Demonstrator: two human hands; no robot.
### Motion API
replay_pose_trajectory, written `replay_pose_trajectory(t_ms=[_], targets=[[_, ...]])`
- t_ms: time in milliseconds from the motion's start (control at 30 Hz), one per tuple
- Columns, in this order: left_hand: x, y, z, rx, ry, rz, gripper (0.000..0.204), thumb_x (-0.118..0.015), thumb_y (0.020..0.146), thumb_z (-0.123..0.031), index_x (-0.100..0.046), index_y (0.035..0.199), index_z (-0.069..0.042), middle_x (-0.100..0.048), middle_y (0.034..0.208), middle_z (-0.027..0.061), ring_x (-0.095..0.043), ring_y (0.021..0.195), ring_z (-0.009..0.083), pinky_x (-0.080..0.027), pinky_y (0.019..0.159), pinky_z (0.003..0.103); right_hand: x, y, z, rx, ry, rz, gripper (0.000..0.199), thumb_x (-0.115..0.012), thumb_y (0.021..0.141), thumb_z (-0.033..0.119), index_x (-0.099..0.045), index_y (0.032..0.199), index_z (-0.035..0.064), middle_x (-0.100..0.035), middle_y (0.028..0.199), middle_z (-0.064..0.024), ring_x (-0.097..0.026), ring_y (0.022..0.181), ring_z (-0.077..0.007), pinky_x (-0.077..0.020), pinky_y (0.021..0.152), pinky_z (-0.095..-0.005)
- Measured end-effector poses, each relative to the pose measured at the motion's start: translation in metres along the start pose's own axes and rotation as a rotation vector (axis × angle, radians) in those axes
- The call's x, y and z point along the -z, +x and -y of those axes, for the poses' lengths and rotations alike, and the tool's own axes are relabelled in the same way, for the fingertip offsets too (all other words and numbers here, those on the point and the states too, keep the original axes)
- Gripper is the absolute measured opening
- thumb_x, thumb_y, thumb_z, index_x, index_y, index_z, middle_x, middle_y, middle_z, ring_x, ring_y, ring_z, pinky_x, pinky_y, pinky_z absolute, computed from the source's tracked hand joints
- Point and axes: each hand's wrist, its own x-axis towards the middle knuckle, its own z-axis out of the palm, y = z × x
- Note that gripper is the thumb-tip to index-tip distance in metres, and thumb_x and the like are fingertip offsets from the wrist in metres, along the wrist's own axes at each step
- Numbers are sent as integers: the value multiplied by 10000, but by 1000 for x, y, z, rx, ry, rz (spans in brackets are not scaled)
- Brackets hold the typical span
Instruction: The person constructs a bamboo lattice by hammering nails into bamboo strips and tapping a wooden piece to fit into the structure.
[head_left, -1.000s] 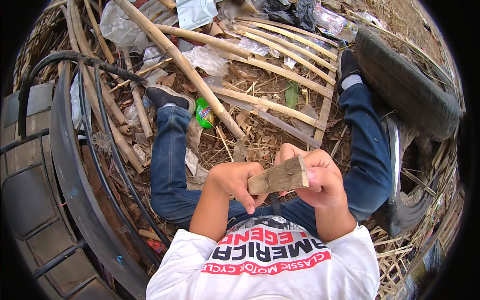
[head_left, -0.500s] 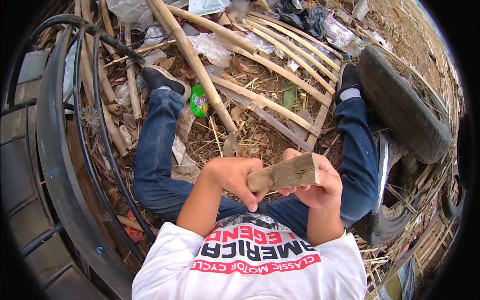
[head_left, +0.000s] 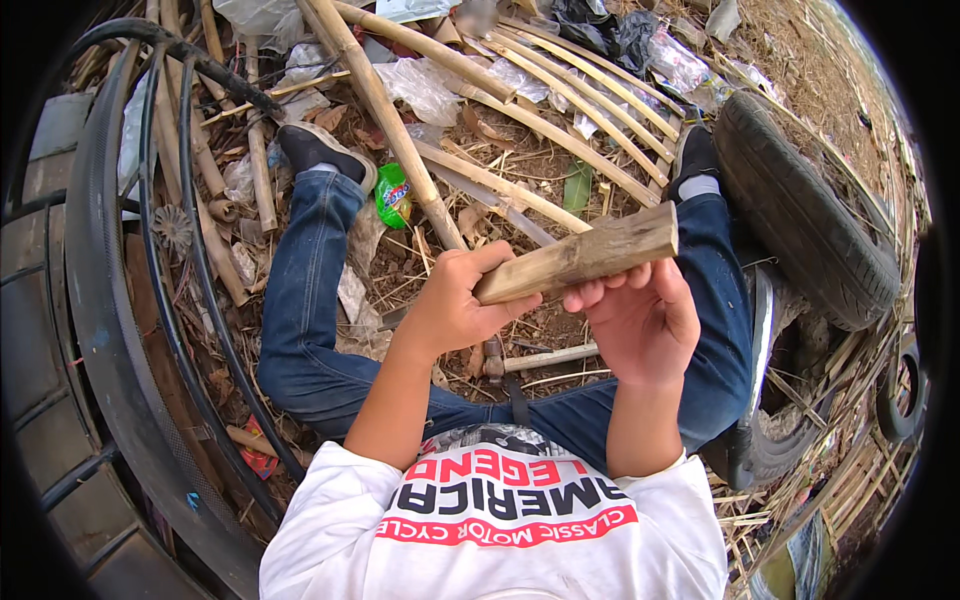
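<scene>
My left hand [head_left: 450, 305] is closed round one end of a short, rough wooden block [head_left: 580, 257], which slants up to the right above my lap. Under its other end, my right hand [head_left: 645, 330] has its palm turned up. The right fingertips touch or nearly touch the underside, and the thumb stands apart from the wood. Below the block, on the ground between my legs, a hammer [head_left: 494, 360] lies with its pale handle pointing right. A long, flat grey strip [head_left: 510, 212] lies beyond the block, partly hidden by it.
Split bamboo strips [head_left: 600, 95] fan out in front, beside a bamboo pole [head_left: 385, 125]. A tyre [head_left: 805, 210] lies at the right. Black metal bars [head_left: 200, 260] stand at the left. A green wrapper [head_left: 393, 196] lies near my left shoe [head_left: 322, 152]; plastic litter surrounds it.
The block has moved forward and its right end has swung up and away. My right hand's grip has loosened, its thumb now off the wood. The hammer has come into sight.
</scene>
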Motion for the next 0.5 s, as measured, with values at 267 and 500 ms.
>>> replay_pose_trajectory(t_ms=[267, 500], targets=[[22, -12, 50, -23, -548, -173, 304, -621, 761, -27, -334, 715, -114, -323, 674, -48, -306, 592, 55, -270, 529, 229, 133, -40, -72, -517, -1893, 288, 330, -697, 805, 182, -569, 1079, 50, -607, 1014, -177, -607, 986, -338, -495, 831, -433], [34, -15, 69, -82, -595, -215, 363, -695, 806, -158, -342, 732, -120, -326, 653, -59, -321, 578, 46, -287, 525, 228, 217, -89, -133, -820, -2314, 655, 385, -699, 740, 155, -578, 1096, 75, -649, 1033, -141, -661, 923, -321, -538, 776, -442]])
